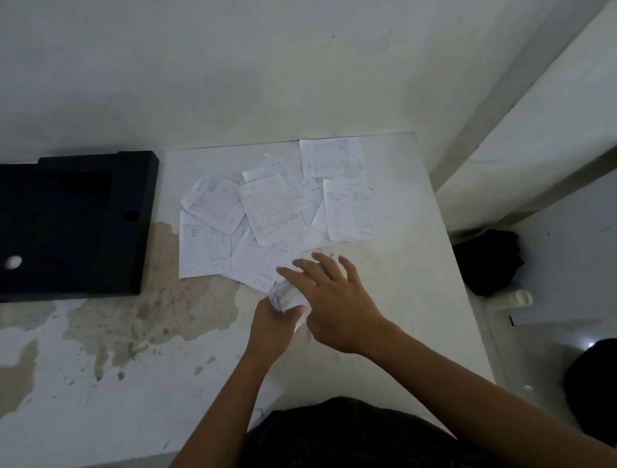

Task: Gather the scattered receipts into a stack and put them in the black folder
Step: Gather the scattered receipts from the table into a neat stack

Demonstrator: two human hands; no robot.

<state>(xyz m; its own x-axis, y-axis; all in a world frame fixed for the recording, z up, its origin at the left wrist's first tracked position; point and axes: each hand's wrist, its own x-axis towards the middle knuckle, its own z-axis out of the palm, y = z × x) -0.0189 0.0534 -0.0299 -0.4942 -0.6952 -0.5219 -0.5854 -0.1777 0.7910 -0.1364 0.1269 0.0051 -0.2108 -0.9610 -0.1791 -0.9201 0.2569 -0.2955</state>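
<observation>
Several white printed receipts (269,211) lie scattered and overlapping on the white table (404,263), near its far edge. A black folder (58,229) lies flat at the far left of the table. My left hand (271,327) grips a small bundle of receipts (285,295) just below the scattered pile. Over that bundle my right hand (335,297) rests with fingers spread, its fingertips reaching the nearest loose receipt. Part of the bundle is hidden under my right hand.
The table's surface is worn, with brown patches (141,311) left of centre. A wall stands right behind the table. To the right, beyond the table edge, are a dark object (491,261) and a white cylinder (519,297) on a lower surface.
</observation>
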